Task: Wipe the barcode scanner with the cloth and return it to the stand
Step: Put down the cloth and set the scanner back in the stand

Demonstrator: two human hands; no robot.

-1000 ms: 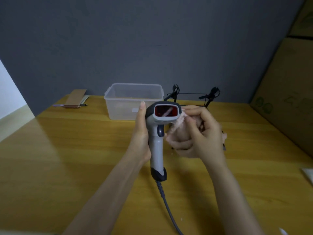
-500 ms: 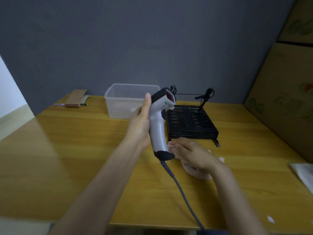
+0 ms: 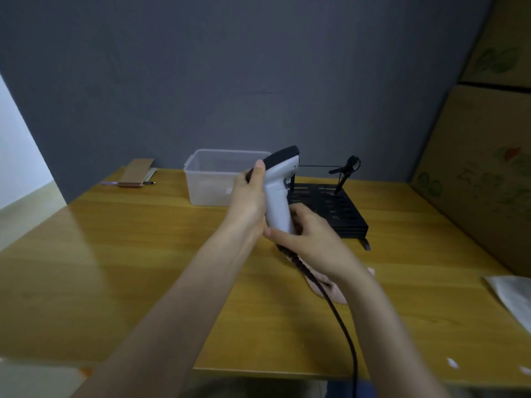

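Note:
The grey-and-black barcode scanner [image 3: 277,196] stands upright in the air above the table, its head turned away from me toward the black stand [image 3: 330,208]. My left hand [image 3: 248,196] grips the upper handle with the thumb on the back of the head. My right hand [image 3: 304,235] wraps the bottom of the handle. The pink cloth [image 3: 327,288] lies on the table under my right wrist, partly hidden. The scanner's black cable [image 3: 339,320] hangs toward me over the cloth.
A clear plastic tub [image 3: 218,179] sits left of the stand. A brown card and a pen [image 3: 135,179] lie at the far left. Cardboard boxes [image 3: 482,168] wall the right side. A white sheet [image 3: 514,294] lies near the right edge.
The cloth went from my right hand down onto the table. My right hand then moved up to grip the handle's base. The scanner turned its window away from me.

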